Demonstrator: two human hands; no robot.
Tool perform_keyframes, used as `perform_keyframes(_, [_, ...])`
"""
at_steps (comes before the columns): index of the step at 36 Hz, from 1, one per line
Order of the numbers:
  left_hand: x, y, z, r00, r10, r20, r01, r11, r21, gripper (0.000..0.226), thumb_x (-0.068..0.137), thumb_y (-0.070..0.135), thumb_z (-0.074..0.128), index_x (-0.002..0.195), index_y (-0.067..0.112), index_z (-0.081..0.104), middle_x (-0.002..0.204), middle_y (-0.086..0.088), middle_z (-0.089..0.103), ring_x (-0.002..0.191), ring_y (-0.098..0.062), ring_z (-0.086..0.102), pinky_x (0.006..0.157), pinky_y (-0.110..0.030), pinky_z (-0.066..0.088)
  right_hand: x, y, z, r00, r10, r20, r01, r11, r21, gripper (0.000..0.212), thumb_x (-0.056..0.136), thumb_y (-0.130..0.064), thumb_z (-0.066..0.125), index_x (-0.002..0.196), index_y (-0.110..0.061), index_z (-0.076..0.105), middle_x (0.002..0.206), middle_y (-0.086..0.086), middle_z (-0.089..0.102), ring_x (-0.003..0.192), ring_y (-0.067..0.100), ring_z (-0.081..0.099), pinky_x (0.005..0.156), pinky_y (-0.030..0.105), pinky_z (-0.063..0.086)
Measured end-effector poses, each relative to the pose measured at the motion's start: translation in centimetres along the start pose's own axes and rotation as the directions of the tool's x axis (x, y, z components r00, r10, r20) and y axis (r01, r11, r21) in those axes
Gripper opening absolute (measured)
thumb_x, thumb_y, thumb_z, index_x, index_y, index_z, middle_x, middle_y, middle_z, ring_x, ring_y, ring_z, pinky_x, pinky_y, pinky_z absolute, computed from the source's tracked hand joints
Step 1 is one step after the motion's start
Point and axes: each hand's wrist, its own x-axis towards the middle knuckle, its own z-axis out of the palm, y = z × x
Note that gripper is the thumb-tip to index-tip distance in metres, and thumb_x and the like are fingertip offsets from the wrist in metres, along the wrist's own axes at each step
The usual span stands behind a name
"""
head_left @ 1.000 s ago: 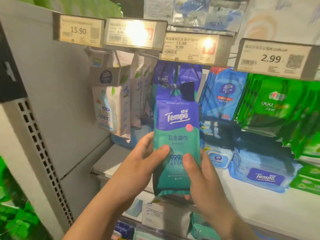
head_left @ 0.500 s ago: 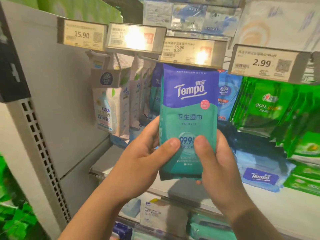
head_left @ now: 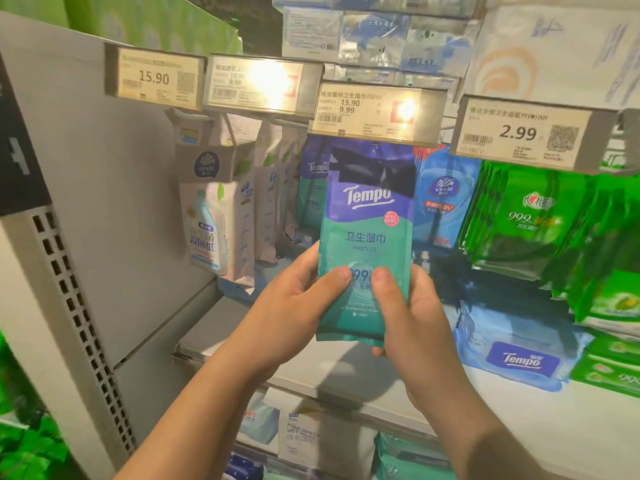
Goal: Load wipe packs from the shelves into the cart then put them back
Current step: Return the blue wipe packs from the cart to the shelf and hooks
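I hold a Tempo wipe pack (head_left: 367, 244) upright in front of the shelving, its top edge reaching just under the price tag marked 9.99 (head_left: 375, 112) at twelve o'clock from my hands. The pack is a flat, soft pouch of glossy film, purple across the top band and teal below, with a dark shadow lying over its upper corners. My left hand (head_left: 294, 313) wraps its lower left edge, thumb pressed flat on the front and the other fingers curled behind; my right hand (head_left: 412, 320) does the same on the lower right, so both thumbs meet almost tip to tip on the front panel. At nine o'clock from the pack hang white Vinda pouches (head_left: 221, 209), tall and matte-looking with a pale bottle printed on them. Directly behind, at eleven o'clock, another hanging Tempo pack (head_left: 313, 181) shows the same purple and teal. At two o'clock hangs a shiny blue Vinda pack (head_left: 443, 202), and farther toward three o'clock a fan of bright green 999 packs (head_left: 533, 216), thin and crinkled. At four o'clock a plump blue Tempo wipe pack with a lid label (head_left: 519, 355) lies flat on the smooth white shelf (head_left: 346, 372). At nine o'clock, the grey upright (head_left: 69, 306) is punched with a column of rectangular slots.
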Motion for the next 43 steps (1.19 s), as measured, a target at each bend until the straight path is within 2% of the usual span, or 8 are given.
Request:
perform_keyframes(5, [-0.2, -2.5, -0.5, 0.994, -0.068, -0.088, 0.073, 0.996, 0.048, 0.029, 0.093, 0.045, 0.059, 0.119, 0.041, 0.069, 0.120, 0.005, 0.075, 0.109, -0.016, 0.070, 0.093, -0.042, 0.054, 0.1, 1.4, 0.1, 0.998, 0.044, 0.037, -0.045, 0.999, 0.012, 0.042, 0.078, -0.057, 0.059, 0.108, -0.028, 0.059, 0.095, -0.012, 0.073, 0.075, 0.008, 0.070, 0.055, 0.026, 0.053])
perform_keyframes(8, [-0.2, -3.9, -0.8, 0.986, -0.094, -0.139, 0.107, 0.991, 0.084, 0.041, 0.083, 0.059, 0.058, 0.118, 0.041, 0.069, 0.115, 0.007, 0.076, 0.106, -0.020, 0.070, 0.085, -0.041, 0.055, 0.3, 2.3, 0.2, 0.996, 0.051, 0.073, -0.051, 0.999, -0.006, 0.033, 0.090, -0.050, 0.065, 0.106, -0.022, 0.058, 0.091, -0.014, 0.072, 0.056, 0.015, 0.060, 0.058, 0.032, 0.052])
perform_keyframes(15, [0.9, -5.5, -0.6, 0.967, -0.119, -0.223, 0.146, 0.983, 0.107, 0.041, 0.087, 0.055, 0.058, 0.121, 0.034, 0.068, 0.111, 0.008, 0.076, 0.096, -0.012, 0.069, 0.082, -0.036, 0.054, 1.6, 3.9, 0.4, 0.995, 0.071, 0.073, -0.072, 0.997, 0.015, 0.015, 0.098, -0.031, 0.061, 0.108, -0.020, 0.056, 0.079, -0.002, 0.068, 0.050, 0.012, 0.054, 0.050, 0.019, 0.045])
perform_keyframes(27, [6.1, -7.3, -1.3, 0.965, -0.146, -0.218, 0.173, 0.978, 0.113, 0.031, 0.097, 0.050, 0.060, 0.116, 0.028, 0.071, 0.106, 0.005, 0.078, 0.096, -0.014, 0.073, 0.081, -0.034, 0.055, 6.4, 6.0, 1.7, 0.994, 0.061, -0.095, -0.053, 0.996, 0.075, 0.021, 0.099, -0.040, 0.056, 0.104, -0.019, 0.058, 0.061, 0.006, 0.063, 0.053, 0.017, 0.058, 0.055, 0.030, 0.045])
perform_keyframes(33, [9.5, -8.1, -2.5, 0.963, -0.160, -0.215, 0.206, 0.955, 0.214, 0.023, 0.100, 0.047, 0.057, 0.106, 0.030, 0.071, 0.083, 0.025, 0.071, 0.082, -0.002, 0.066, 0.081, -0.033, 0.052, 9.1, 6.5, 2.9, 0.979, 0.144, -0.141, -0.126, 0.983, 0.131, 0.022, 0.103, -0.037, 0.053, 0.107, -0.016, 0.058, 0.070, 0.010, 0.060, 0.056, 0.015, 0.058, 0.052, 0.029, 0.046])
perform_keyframes(35, [10.6, -8.4, -2.8, 0.958, -0.169, -0.233, 0.229, 0.939, 0.258, 0.025, 0.099, 0.048, 0.057, 0.101, 0.028, 0.070, 0.075, 0.022, 0.068, 0.078, -0.008, 0.064, 0.080, -0.037, 0.053, 10.0, 6.8, 3.6, 0.973, 0.168, -0.160, -0.143, 0.977, 0.157, 0.022, 0.104, -0.036, 0.052, 0.108, -0.015, 0.059, 0.079, 0.012, 0.061, 0.050, 0.015, 0.053, 0.050, 0.030, 0.044])
perform_keyframes(39, [12.1, -8.7, -3.2, 0.961, -0.138, -0.238, 0.208, 0.930, 0.303, 0.036, 0.092, 0.052, 0.052, 0.098, 0.020, 0.068, 0.090, -0.002, 0.075, 0.094, -0.030, 0.068, 0.087, -0.046, 0.055, 11.7, 7.1, 4.7, 0.961, 0.217, -0.175, -0.172, 0.955, 0.241, 0.019, 0.105, -0.036, 0.052, 0.107, -0.018, 0.056, 0.079, 0.010, 0.059, 0.046, 0.012, 0.046, 0.048, 0.029, 0.037])
perform_keyframes(43, [13.5, -9.0, -3.2, 0.967, -0.177, -0.182, 0.241, 0.869, 0.432, 0.034, 0.106, 0.033, 0.047, 0.118, 0.008, 0.067, 0.115, -0.017, 0.070, 0.108, -0.037, 0.062, 0.085, -0.041, 0.049, 12.9, 7.4, 5.6, 0.957, 0.220, -0.188, -0.154, 0.937, 0.313, 0.020, 0.103, -0.038, 0.056, 0.110, -0.020, 0.056, 0.079, 0.011, 0.068, 0.064, 0.026, 0.056, 0.063, 0.042, 0.045])
